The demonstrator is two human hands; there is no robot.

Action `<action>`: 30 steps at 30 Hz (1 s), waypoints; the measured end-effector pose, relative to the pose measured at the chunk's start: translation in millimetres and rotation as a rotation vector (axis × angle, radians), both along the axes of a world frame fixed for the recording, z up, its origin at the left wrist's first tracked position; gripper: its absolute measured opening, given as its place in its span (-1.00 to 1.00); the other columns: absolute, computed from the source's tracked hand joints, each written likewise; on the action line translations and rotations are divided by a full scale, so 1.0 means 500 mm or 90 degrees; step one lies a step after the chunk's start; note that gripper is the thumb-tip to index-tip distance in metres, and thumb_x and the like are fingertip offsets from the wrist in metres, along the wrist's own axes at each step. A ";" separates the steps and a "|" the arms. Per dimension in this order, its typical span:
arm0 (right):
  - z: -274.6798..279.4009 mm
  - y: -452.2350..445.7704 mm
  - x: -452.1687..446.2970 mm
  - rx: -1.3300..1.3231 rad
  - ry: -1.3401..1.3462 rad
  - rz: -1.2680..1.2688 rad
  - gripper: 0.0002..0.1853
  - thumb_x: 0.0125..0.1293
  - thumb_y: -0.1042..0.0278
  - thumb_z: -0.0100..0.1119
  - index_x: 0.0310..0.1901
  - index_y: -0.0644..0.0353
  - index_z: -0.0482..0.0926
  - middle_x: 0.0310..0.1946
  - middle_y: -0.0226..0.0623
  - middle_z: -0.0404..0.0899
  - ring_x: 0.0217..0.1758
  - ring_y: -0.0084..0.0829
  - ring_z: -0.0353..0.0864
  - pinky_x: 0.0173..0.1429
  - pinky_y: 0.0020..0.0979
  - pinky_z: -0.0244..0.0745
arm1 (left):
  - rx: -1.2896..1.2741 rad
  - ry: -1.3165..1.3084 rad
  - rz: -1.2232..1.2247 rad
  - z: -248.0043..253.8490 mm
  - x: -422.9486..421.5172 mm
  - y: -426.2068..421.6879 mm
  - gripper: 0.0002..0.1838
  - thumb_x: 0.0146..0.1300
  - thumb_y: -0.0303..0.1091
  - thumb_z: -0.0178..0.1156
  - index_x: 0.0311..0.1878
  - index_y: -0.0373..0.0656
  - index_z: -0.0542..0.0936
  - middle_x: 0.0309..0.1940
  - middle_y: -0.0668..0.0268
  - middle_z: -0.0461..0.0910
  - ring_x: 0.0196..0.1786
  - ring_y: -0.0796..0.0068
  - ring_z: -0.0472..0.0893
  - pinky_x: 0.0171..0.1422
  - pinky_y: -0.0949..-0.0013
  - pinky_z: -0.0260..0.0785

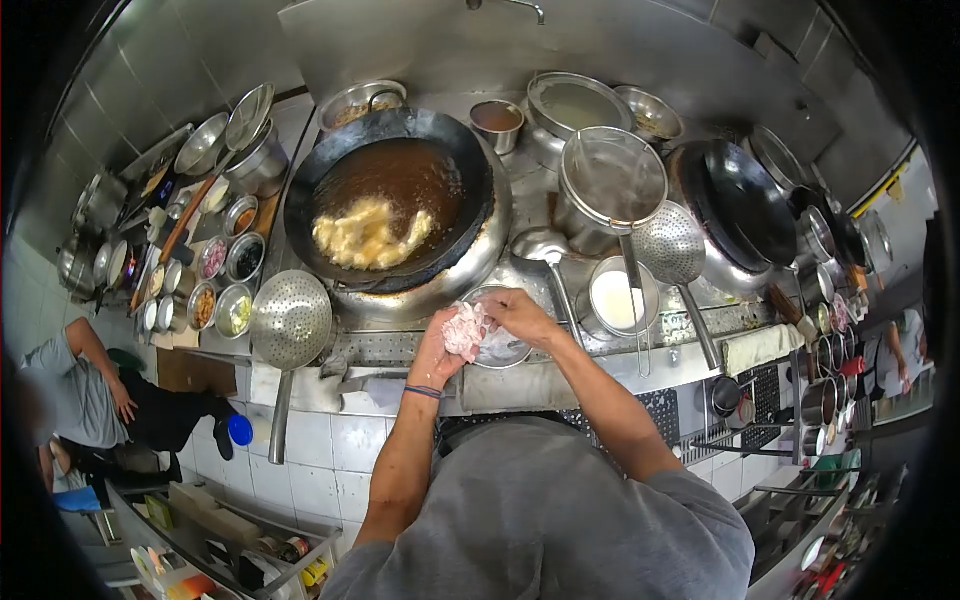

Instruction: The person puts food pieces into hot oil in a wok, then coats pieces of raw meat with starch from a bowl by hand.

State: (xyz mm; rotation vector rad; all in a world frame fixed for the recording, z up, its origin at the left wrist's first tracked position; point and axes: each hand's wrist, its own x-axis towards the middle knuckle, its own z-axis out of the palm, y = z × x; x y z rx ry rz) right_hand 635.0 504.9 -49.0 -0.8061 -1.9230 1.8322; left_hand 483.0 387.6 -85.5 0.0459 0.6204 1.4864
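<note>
A clump of pale pink, coated raw meat pieces [464, 332] rests in my left hand [436, 350], whose fingers curl around it. My right hand [522, 318] is at the clump's right side with its fingers pinched together on the meat. Both hands are over a metal bowl [510, 352], partly hidden beneath them, at the front edge of the stove. Just beyond my hands, a large black wok [312, 210] holds dark oil [390, 175]. Pale golden battered pieces [368, 238] fry in foaming bubbles in its near part.
A perforated skimmer [290, 318] lies left of my hands; a ladle [541, 245], bowl of white liquid [615, 298] and second skimmer [668, 243] lie right. A strainer [614, 175] sits on a pot. Ingredient bowls [240, 262] line the left. Another person [90, 385] sits at left.
</note>
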 end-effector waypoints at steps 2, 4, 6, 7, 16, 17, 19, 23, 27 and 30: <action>-0.006 0.004 0.004 0.098 -0.007 0.056 -0.72 0.42 0.41 0.18 0.07 0.38 0.64 -0.27 -0.31 0.67 -0.27 -0.54 0.60 -0.11 -0.43 0.54 | 0.020 0.009 -0.031 0.010 0.004 0.009 -0.62 0.32 -0.05 0.17 -0.05 -0.20 0.59 -0.26 0.15 0.68 -0.35 0.23 0.70 -0.59 0.36 0.51; -0.026 -0.010 0.010 0.269 0.006 0.036 -0.71 0.41 0.41 0.21 0.08 0.35 0.64 -0.25 -0.25 0.69 -0.26 -0.48 0.62 -0.10 -0.39 0.54 | 0.034 -0.006 -0.052 0.017 0.002 0.016 -0.63 0.30 -0.09 0.18 -0.02 -0.19 0.59 -0.27 0.17 0.68 -0.37 0.28 0.69 -0.62 0.36 0.49; 0.018 -0.024 0.018 0.322 -0.055 -0.005 -0.70 0.34 0.47 0.22 0.08 0.30 0.65 -0.19 -0.06 0.70 -0.15 -0.24 0.66 0.02 -0.27 0.53 | 0.003 0.064 -0.067 0.017 0.001 0.017 -0.64 0.29 -0.13 0.18 0.00 -0.19 0.58 -0.27 0.18 0.69 -0.41 0.33 0.68 -0.62 0.36 0.49; 0.022 -0.020 0.023 0.303 -0.062 -0.016 -0.71 0.32 0.46 0.21 0.06 0.31 0.65 -0.13 0.00 0.70 -0.07 -0.16 0.68 0.08 -0.24 0.53 | -0.014 0.099 -0.074 0.015 0.001 0.018 -0.64 0.28 -0.14 0.18 0.00 -0.19 0.58 -0.27 0.19 0.69 -0.43 0.35 0.68 -0.61 0.36 0.49; 0.026 0.013 0.033 0.191 -0.047 -0.038 -0.65 0.33 0.51 0.11 0.14 0.35 0.59 0.06 0.05 0.65 0.17 -0.07 0.61 0.32 -0.24 0.43 | -0.051 0.202 -0.072 0.052 0.006 0.026 -0.67 0.37 -0.06 0.22 -0.04 -0.12 0.60 -0.37 0.29 0.69 -0.54 0.52 0.65 -0.66 0.48 0.43; 0.022 0.006 0.028 0.170 -0.036 -0.022 -0.64 0.34 0.50 0.11 0.15 0.35 0.58 0.07 0.05 0.64 0.19 -0.07 0.59 0.33 -0.24 0.42 | -0.063 0.189 -0.080 0.050 0.008 0.031 -0.67 0.39 -0.01 0.23 -0.08 -0.10 0.62 -0.40 0.35 0.68 -0.57 0.58 0.62 -0.66 0.49 0.42; -0.014 0.007 0.019 0.113 0.003 0.013 -0.68 0.42 0.52 0.08 0.17 0.35 0.55 0.09 -0.04 0.59 0.08 -0.28 0.57 0.14 -0.29 0.50 | -0.079 0.215 -0.065 0.036 0.011 0.037 -0.68 0.39 -0.01 0.25 -0.09 -0.09 0.62 -0.41 0.36 0.67 -0.58 0.57 0.62 -0.66 0.50 0.41; -0.013 -0.001 0.013 0.329 -0.005 0.003 -0.71 0.41 0.47 0.14 0.12 0.35 0.56 0.02 -0.01 0.60 0.06 -0.19 0.59 0.13 -0.24 0.50 | -0.061 0.217 -0.052 0.029 0.020 0.038 -0.69 0.38 0.00 0.26 -0.12 -0.06 0.63 -0.43 0.39 0.65 -0.57 0.58 0.60 -0.65 0.48 0.39; 0.023 -0.012 0.015 0.408 -0.057 -0.024 -0.76 0.33 0.45 0.24 -0.02 0.37 0.60 -0.10 0.07 0.61 -0.03 0.02 0.62 0.07 -0.18 0.51 | -0.037 0.223 -0.049 0.022 0.039 0.045 -0.69 0.38 -0.03 0.26 -0.13 -0.08 0.63 -0.42 0.37 0.66 -0.55 0.55 0.61 -0.63 0.45 0.41; 0.061 0.003 0.021 0.426 -0.094 0.021 -0.77 0.28 0.43 0.27 -0.09 0.36 0.62 -0.15 0.10 0.61 -0.05 0.10 0.61 0.06 -0.12 0.51 | -0.064 0.157 -0.045 0.067 0.043 0.044 -0.75 0.32 -0.12 0.28 -0.15 -0.10 0.63 -0.42 0.33 0.67 -0.54 0.50 0.63 -0.62 0.42 0.45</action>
